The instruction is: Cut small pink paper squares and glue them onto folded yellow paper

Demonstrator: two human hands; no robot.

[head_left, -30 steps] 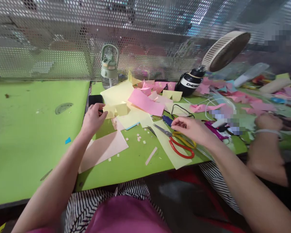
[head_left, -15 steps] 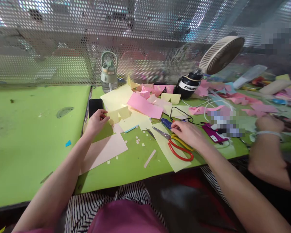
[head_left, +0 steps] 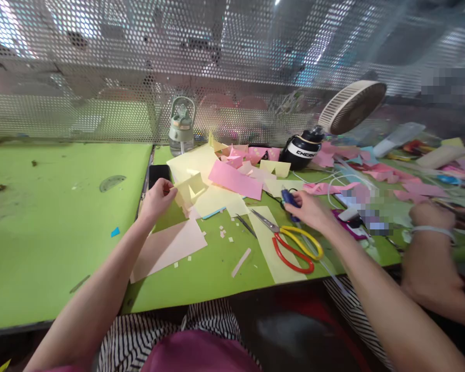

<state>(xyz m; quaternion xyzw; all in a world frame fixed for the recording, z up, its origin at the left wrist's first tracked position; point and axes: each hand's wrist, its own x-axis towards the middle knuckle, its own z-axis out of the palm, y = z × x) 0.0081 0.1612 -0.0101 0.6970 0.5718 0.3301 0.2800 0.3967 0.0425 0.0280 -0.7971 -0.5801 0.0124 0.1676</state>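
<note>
My left hand (head_left: 157, 199) pinches the left edge of a folded pale-yellow paper (head_left: 189, 192) with a cut tab standing out of it. My right hand (head_left: 308, 209) is closed around a small blue glue gun (head_left: 289, 200), its nozzle pointing up and away from me. A long translucent glue stick (head_left: 331, 276) trails from its back towards the table edge. Just below that hand lie scissors (head_left: 281, 232) with one red and one yellow handle, on a yellow sheet (head_left: 269, 258). Tweezers (head_left: 247, 226) rest left of the scissors. A pale-pink sheet (head_left: 170, 248) lies below my left hand.
Pink paper (head_left: 236, 179) and yellow sheets pile up at the back. Behind them stand a clear bottle (head_left: 181, 129), a black bottle (head_left: 301, 150) and a fan (head_left: 352, 107). A dark phone (head_left: 158, 175) lies past my left hand. A co-worker's arm (head_left: 430, 253) is at right.
My right hand has lifted the blue glue gun off the table beside the scissors, tilting its nozzle up. My left hand has raised the folded yellow paper slightly.
</note>
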